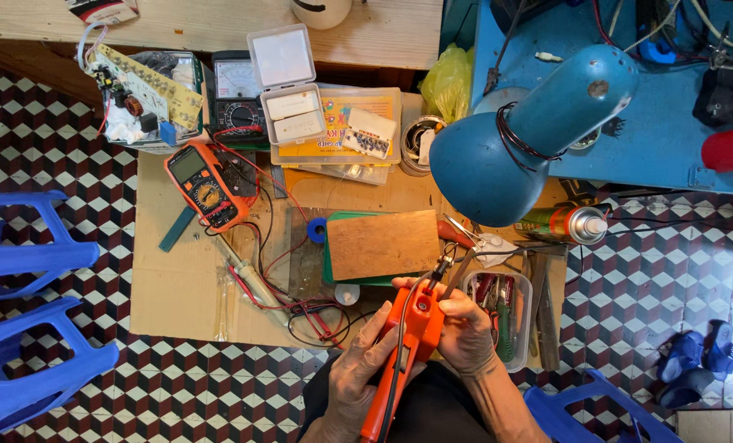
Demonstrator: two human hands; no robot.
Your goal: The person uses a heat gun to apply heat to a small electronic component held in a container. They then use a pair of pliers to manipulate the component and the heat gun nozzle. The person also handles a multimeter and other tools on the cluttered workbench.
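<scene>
Both my hands hold an orange soldering gun (412, 336) low in the middle of the head view. My left hand (358, 369) grips its lower handle. My right hand (457, 324) wraps the upper body near the dark metal tip (442, 267). The tip points toward a brown wooden board (383, 244) lying on a green mat (327, 246). A black cord runs down along the tool toward me.
An orange multimeter (204, 184) with red and black leads lies to the left on cardboard (169, 279). A blue desk lamp (522, 135) hangs over the right side. A spray can (563, 223), a clear tool tray (502, 308), parts boxes (334, 123) and blue plastic stools (22, 328) surround the spot.
</scene>
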